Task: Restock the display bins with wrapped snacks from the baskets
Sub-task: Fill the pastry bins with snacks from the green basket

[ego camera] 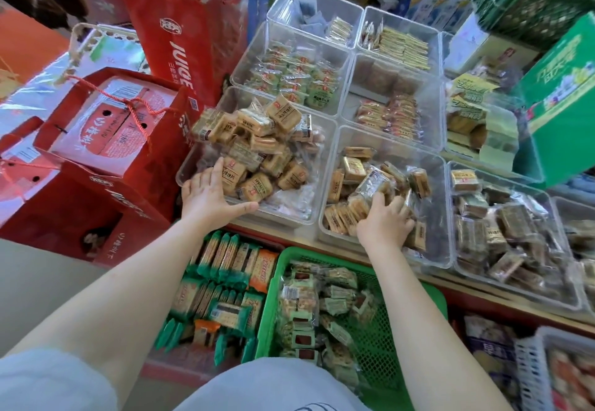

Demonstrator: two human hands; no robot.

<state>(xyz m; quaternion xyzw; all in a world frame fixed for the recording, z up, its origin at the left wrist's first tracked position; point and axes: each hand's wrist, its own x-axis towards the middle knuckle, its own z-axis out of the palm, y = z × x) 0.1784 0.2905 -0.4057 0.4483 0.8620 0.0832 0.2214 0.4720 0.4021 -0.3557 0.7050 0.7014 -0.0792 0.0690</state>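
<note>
Head view, read left to right. Red gift bags [106, 140] are stacked at far left, beside the shelf. The left hand [209, 196] is laid on the near-left corner of a clear bin [299, 214] heaped with tan wrapped snacks [257, 149]; its fingers are straight and spread, the thumb stretched along the front rim, nothing being gripped. The bin is probably being steadied, or the heap kept from spilling over the low wall. Below the shelf edge, a green basket [273, 285] of green-wrapped packs [322, 301] is placed within reach of both arms, presumably as the supply; a tray of green and orange biscuit packs [222, 278] lies just left of it. The right hand [384, 220] is set in the next bin [434, 204], fingers curled down over the tan packs [354, 182] at its front; whether one is clasped or the packs are merely pressed together cannot be told. Further right, a bin of darker brown packs [502, 230] is seen, with fuller and emptier bins behind it. A green carton [560, 98] is seen at far right.
</note>
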